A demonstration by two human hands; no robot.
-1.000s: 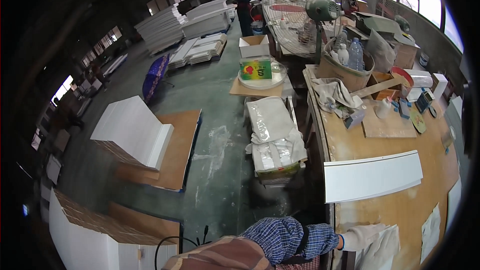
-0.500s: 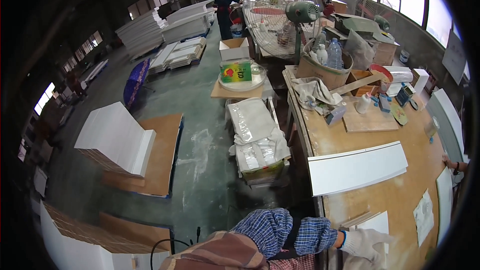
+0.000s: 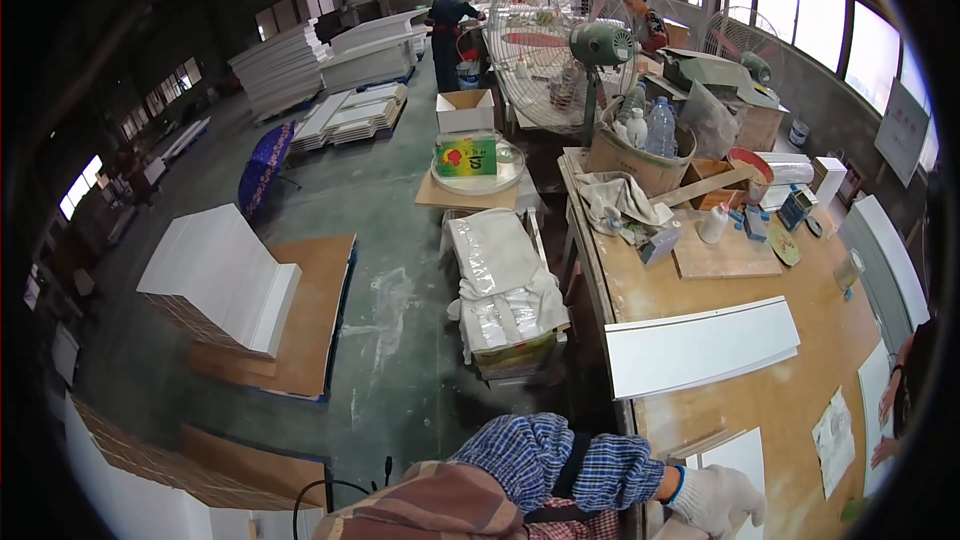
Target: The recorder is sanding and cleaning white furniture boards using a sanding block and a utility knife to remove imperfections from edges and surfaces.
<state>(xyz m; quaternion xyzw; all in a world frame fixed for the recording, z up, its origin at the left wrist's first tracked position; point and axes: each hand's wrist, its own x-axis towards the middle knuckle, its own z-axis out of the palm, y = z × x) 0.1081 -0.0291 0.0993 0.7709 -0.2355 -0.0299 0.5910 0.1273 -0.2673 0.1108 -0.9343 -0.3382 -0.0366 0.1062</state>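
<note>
My left hand wears a white knit glove and reaches in from the lower edge, past a blue checked sleeve. It lies over a white panel at the near edge of the wooden worktable. Its fingers bend down and look closed; whatever is in them is hidden beneath the glove. Thin strips or boards show beside the wrist. Farther along the table lies a long white panel. My right hand is out of view.
A cardboard box of bottles, a cloth and a white squeeze bottle sit on the table. A caged fan stands beyond. To the left are a covered stack and white panels. Another person's hand is at right.
My left hand has shifted slightly left and down in the picture, and its outstretched fingers have curled down. At the right edge, the other person's arms have come farther into view. The whole view has shifted slightly.
</note>
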